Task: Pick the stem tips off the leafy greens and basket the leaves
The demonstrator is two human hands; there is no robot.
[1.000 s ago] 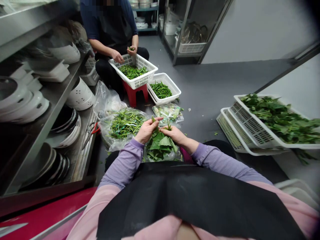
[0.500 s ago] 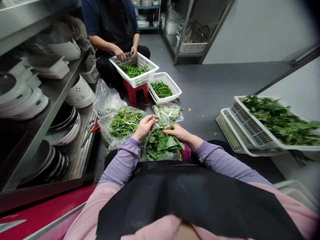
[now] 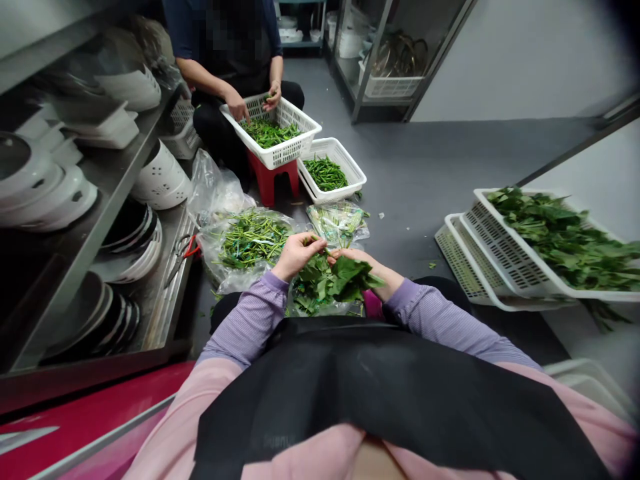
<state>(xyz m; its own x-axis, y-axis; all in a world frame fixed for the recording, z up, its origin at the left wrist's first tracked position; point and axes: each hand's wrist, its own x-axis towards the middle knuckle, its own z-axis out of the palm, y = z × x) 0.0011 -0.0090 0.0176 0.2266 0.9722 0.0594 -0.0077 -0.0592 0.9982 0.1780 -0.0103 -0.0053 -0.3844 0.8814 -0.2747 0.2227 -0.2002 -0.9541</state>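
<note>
My right hand is closed on a sprig of leafy greens, its broad leaves hanging toward me. My left hand meets it from the left, fingertips pinched on a thin green stem at the sprig's upper end. Beneath both hands more greens lie in an open clear plastic bag. Just beyond my left hand, a second plastic bag holds a heap of cut stems. Past my fingers a flat clear bag with pale stems rests on the floor.
A co-worker's hands work over a white basket of green peppers on a red stool. Beside it stands another basket of peppers. Stacked baskets with leafy greens are at right. Red-handled scissors lie on the dish shelf.
My left hand has come right to meet my right hand at the sprig. The sprig is raised and turned, its leaves now pointing right. The co-worker's left hand has lifted slightly.
</note>
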